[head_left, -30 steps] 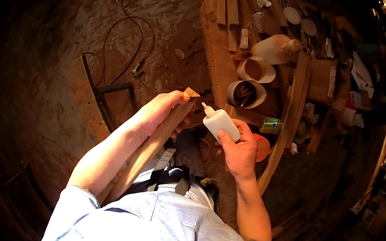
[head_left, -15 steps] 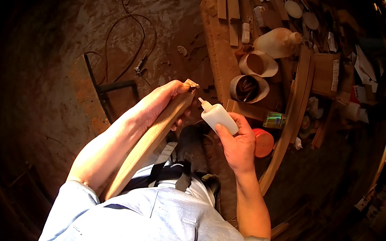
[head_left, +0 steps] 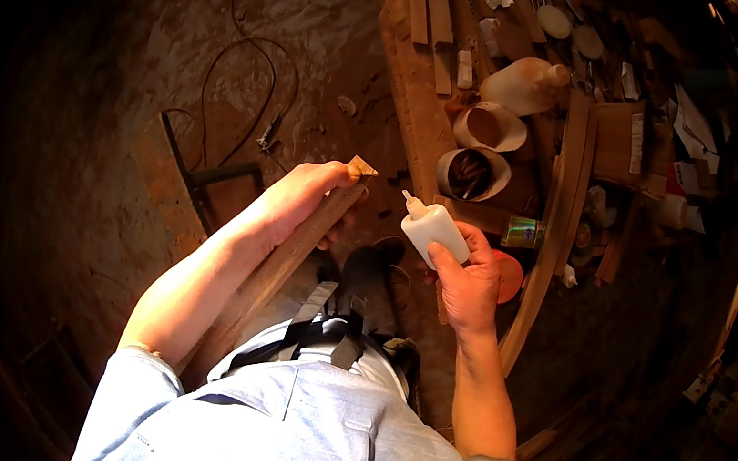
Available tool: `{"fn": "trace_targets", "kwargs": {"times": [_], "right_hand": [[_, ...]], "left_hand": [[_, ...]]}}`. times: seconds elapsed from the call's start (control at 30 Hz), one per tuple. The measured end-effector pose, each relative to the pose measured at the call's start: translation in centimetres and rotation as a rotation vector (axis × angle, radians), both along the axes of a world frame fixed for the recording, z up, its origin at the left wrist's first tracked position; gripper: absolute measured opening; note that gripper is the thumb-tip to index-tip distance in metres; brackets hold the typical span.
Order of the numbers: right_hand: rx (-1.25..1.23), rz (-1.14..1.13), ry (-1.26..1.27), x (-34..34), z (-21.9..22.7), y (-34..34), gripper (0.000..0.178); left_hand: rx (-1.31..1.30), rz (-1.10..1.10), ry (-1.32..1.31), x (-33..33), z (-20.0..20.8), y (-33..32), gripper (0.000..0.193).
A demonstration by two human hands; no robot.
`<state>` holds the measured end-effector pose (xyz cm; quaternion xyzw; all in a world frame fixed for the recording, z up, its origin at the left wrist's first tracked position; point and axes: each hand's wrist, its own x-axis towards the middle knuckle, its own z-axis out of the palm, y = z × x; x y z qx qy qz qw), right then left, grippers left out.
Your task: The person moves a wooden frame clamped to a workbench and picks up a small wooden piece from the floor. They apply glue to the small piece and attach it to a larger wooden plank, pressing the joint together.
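Note:
My left hand [head_left: 302, 193] is wrapped round a long wooden bar [head_left: 296, 253] near its far end, which has a notched, cut tip. The bar slants back along my left forearm, and its near end is hidden beside my body. In my right hand [head_left: 469, 283] is a white squeeze bottle [head_left: 437, 235] with a narrow nozzle, tilted so the nozzle points up and left. A gap lies between that nozzle and the end of the bar. Some fingers of my left hand are hidden behind the wood.
On the right stands a workbench [head_left: 401, 71] crowded with wood strips, a large whitish jug [head_left: 524, 86] and two cut-open containers, one holding dark sticks [head_left: 471, 175]. A round red object [head_left: 507, 278] is behind my right hand. A cable [head_left: 273, 85] and metal frame [head_left: 191, 166] lie left.
My right hand has drawn the bottle slightly right, away from the bar's end. My left hand has shifted a little left and down, and the bar has rolled, showing a darker face.

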<state>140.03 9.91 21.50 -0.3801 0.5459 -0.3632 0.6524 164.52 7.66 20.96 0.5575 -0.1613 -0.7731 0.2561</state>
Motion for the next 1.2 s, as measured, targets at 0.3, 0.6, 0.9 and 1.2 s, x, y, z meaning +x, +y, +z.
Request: {"fn": "trace_targets", "kwargs": {"times": [0.3,0.6,0.9,1.2], "right_hand": [[-0.055,0.038,-0.055,-1.2,1.4,0.1,0.024],[-0.112,0.141,0.046,-0.7,2.7,0.9,0.024],[-0.267,0.273,0.278,0.4,3.1,0.5,0.025],[-0.394,0.323,0.445,1.6,2.6,0.5,0.024]], "left_hand": [[-1.035,-0.22,-0.902,-0.7,0.5,1.9,0.033],[-1.397,-0.38,-1.176,0.0,1.4,2.2,0.044],[-1.411,-0.644,-1.297,0.9,1.7,1.9,0.039],[-1.337,-0.771,-1.371,0.7,1.7,1.9,0.037]]}}
